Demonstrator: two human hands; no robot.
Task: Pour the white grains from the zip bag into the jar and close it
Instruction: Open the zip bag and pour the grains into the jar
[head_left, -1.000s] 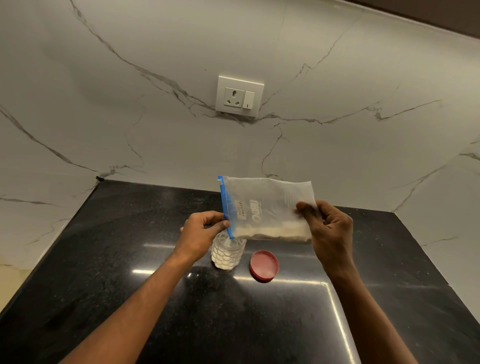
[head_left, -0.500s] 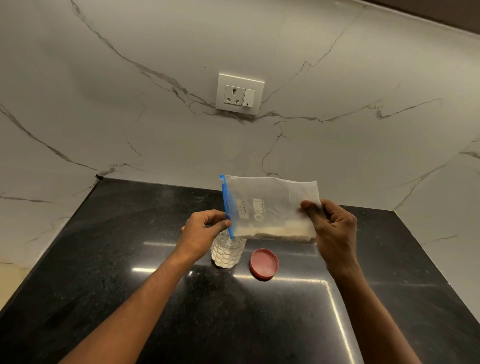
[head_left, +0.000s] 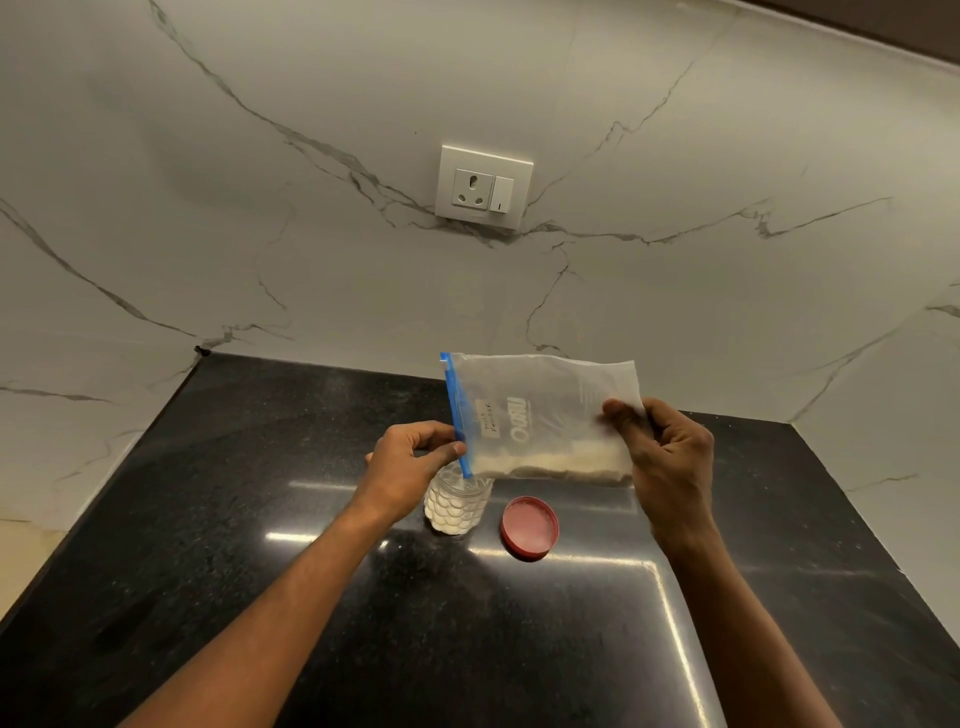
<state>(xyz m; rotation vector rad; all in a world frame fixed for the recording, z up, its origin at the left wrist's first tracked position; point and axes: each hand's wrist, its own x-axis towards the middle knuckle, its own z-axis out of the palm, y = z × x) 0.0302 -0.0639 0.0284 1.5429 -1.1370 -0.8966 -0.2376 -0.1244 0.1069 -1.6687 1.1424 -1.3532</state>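
Plastic zip bag (head_left: 545, 410) pinched: left grip (head_left: 410, 462), right grip (head_left: 670, 467).

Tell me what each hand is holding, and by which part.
Both hold the zip bag. The left hand pinches its blue zip edge near the lower corner, above the jar; the right hand grips the opposite end.
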